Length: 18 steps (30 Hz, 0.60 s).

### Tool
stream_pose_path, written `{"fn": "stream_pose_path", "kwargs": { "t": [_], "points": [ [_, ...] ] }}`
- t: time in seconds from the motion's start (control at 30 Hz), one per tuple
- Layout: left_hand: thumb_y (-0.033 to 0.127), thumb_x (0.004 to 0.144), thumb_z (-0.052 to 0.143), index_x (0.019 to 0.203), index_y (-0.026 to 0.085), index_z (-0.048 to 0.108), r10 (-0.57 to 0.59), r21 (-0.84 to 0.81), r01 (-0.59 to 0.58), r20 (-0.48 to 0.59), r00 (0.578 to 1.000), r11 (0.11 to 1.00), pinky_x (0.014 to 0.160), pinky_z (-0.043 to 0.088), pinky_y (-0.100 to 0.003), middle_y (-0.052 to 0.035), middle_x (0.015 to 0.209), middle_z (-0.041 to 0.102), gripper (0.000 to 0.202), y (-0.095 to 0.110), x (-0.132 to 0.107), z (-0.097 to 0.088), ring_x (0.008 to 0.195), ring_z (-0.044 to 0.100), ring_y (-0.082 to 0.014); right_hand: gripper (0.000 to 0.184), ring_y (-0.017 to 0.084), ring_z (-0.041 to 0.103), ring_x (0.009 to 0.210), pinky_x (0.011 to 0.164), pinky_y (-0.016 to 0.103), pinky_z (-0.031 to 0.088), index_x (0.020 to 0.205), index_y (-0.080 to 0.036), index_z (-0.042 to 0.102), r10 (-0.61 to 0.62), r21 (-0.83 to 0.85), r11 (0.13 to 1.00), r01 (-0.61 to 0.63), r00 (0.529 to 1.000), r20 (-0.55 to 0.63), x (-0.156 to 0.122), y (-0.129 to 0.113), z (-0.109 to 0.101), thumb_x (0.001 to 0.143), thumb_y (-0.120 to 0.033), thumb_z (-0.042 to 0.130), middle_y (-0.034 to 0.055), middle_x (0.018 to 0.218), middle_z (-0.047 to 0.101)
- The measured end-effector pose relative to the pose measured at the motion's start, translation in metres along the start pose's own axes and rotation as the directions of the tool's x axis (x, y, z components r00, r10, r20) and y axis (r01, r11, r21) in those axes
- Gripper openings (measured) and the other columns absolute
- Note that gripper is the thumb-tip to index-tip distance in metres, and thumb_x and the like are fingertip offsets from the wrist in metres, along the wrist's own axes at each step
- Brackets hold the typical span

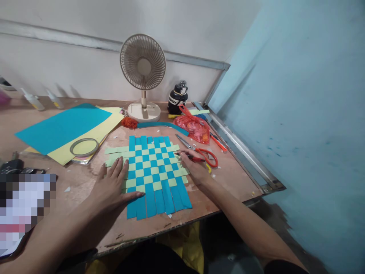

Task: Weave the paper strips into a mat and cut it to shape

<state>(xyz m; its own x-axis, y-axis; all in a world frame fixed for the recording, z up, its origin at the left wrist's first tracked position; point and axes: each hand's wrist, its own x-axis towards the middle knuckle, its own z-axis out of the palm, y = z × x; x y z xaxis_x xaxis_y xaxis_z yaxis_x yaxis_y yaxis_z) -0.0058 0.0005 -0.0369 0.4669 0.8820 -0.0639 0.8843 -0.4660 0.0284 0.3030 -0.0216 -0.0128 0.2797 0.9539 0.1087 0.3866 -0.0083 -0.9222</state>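
A woven paper mat [155, 164] of blue and pale green strips lies flat on the table, its loose blue ends toward me and green ends sticking out at both sides. My left hand [115, 180] rests on its left edge, fingers spread and thumb stretched over the lower squares. At the right edge, my right hand [192, 166] grips a slim dark red and black pen [199, 159], its tip by the ends of the green strips. Just beyond that hand lie scissors [207, 155] with red-orange handles, blades apart.
A desk fan [143, 64] and a black bottle [178, 99] stand at the back. Blue and yellow sheets [65, 123] lie left with a tape ring [84, 147]. A red plastic bag [194, 127], an orange cutter [219, 142] and a phone [25, 213] are around.
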Motion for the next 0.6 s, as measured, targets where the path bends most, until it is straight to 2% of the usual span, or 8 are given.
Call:
{"fn": "stream_pose_path", "kwargs": {
  "t": [0.1,0.17,0.27,0.33,0.43,0.5,0.6],
  "points": [
    [0.091,0.072,0.04,0.158,0.007,0.025,-0.01,0.013,0.01,0.007,1.0,1.0,0.12,0.008,-0.06,-0.0211,0.162,0.024,0.12,0.002,-0.001,-0.004,0.151,0.022,-0.0391,0.038,0.028,0.064,0.113,0.098,0.041,0.049,0.119,-0.025,0.068,-0.158,-0.171,0.972,0.159,0.987,0.02,0.002,0.0,-0.009,0.095,-0.05,0.053,0.0079,0.121,0.071],
    [0.091,0.073,0.04,0.158,0.011,0.026,-0.025,0.034,0.025,0.001,1.0,0.999,0.119,0.009,-0.061,-0.0221,0.159,0.03,0.118,0.004,-0.004,-0.006,0.149,0.026,-0.0403,0.04,0.031,0.06,0.121,0.105,0.045,0.045,0.125,-0.023,0.065,-0.229,-0.296,0.924,0.242,0.97,0.078,0.006,0.002,-0.012,0.095,-0.046,0.052,0.0112,0.128,0.068],
    [0.09,0.075,0.041,0.156,0.012,0.033,-0.031,0.089,0.031,0.003,1.0,0.996,0.118,0.016,-0.06,-0.0255,0.154,0.04,0.113,0.009,-0.008,-0.012,0.146,0.032,-0.0415,0.043,0.032,0.061,0.12,0.101,0.047,0.047,0.129,-0.02,0.061,-0.239,-0.39,0.879,0.275,0.961,0.139,0.013,0.007,-0.01,0.092,-0.041,0.055,0.014,0.13,0.066],
    [0.086,0.079,0.043,0.154,0.011,0.038,-0.023,0.104,0.02,0.023,0.999,0.994,0.114,0.028,-0.056,-0.0258,0.153,0.042,0.106,0.01,-0.01,-0.018,0.143,0.038,-0.0415,0.045,0.032,0.062,0.116,0.098,0.046,0.048,0.131,-0.02,0.06,-0.231,-0.385,0.88,0.277,0.959,0.161,0.018,0.011,-0.006,0.09,-0.039,0.056,0.0135,0.128,0.067],
    [0.077,0.088,0.041,0.153,0.011,0.038,-0.03,0.065,0.027,0.05,0.998,0.998,0.096,0.048,-0.046,-0.0238,0.147,0.051,0.093,0.008,-0.013,-0.03,0.131,0.052,-0.0397,0.048,0.029,0.066,0.103,0.093,0.044,0.051,0.131,-0.019,0.059,-0.215,-0.314,0.91,0.272,0.955,0.204,0.026,0.016,-0.001,0.087,-0.037,0.057,0.0121,0.117,0.07],
    [0.071,0.093,0.039,0.152,0.01,0.038,-0.033,0.041,0.031,0.051,0.998,0.999,0.085,0.052,-0.042,-0.022,0.134,0.061,0.085,0.006,-0.015,-0.039,0.119,0.06,-0.0378,0.047,0.029,0.067,0.099,0.09,0.043,0.051,0.128,-0.018,0.061,-0.224,-0.282,0.917,0.28,0.95,0.217,0.03,0.016,-0.001,0.086,-0.038,0.059,0.0119,0.11,0.071],
    [0.064,0.095,0.043,0.143,0.011,0.049,-0.021,0.024,0.02,0.06,0.998,1.0,0.076,0.053,-0.04,-0.0185,0.12,0.067,0.072,0.003,-0.019,-0.049,0.109,0.064,-0.0366,0.043,0.032,0.064,0.107,0.095,0.046,0.049,0.123,-0.018,0.063,-0.275,-0.339,0.886,0.315,0.948,0.162,0.032,0.014,-0.003,0.086,-0.04,0.06,0.0147,0.117,0.069]
  ]
}}
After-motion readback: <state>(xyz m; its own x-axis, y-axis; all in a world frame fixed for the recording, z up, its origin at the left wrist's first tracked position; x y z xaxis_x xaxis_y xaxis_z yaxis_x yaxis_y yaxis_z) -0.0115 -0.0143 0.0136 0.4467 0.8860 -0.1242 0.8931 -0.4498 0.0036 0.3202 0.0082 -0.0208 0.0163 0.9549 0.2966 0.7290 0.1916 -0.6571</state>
